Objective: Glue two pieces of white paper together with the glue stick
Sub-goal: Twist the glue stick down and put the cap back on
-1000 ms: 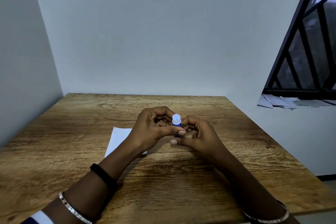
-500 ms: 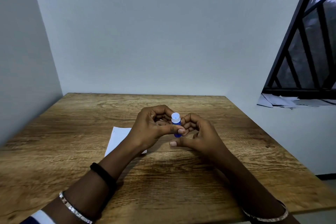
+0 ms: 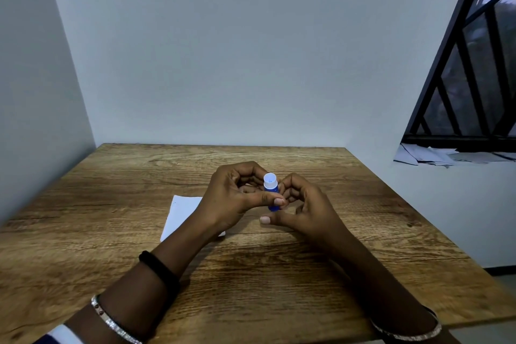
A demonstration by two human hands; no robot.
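Both hands meet above the middle of the wooden table (image 3: 117,204), holding a small blue glue stick (image 3: 271,190) upright with its white top end up. The left hand (image 3: 234,198) pinches its body between thumb and fingers, while the right hand (image 3: 310,207) curls around its far side, thumb loose below. White paper (image 3: 180,212) lies flat on the table, partly under the left wrist.

I count one glue stick (image 3: 270,190), blue with a white top, and two hands: the left hand (image 3: 231,198) and the right hand (image 3: 310,209). One sheet of white paper (image 3: 181,212) shows on the one wooden table (image 3: 111,204); whether a second lies under it I cannot tell. On the wrists I count two silver bangles, one on each, (image 3: 111,324) (image 3: 410,335) and one black band (image 3: 156,262). Far right, a pile of loose papers (image 3: 435,155), too jumbled to count.
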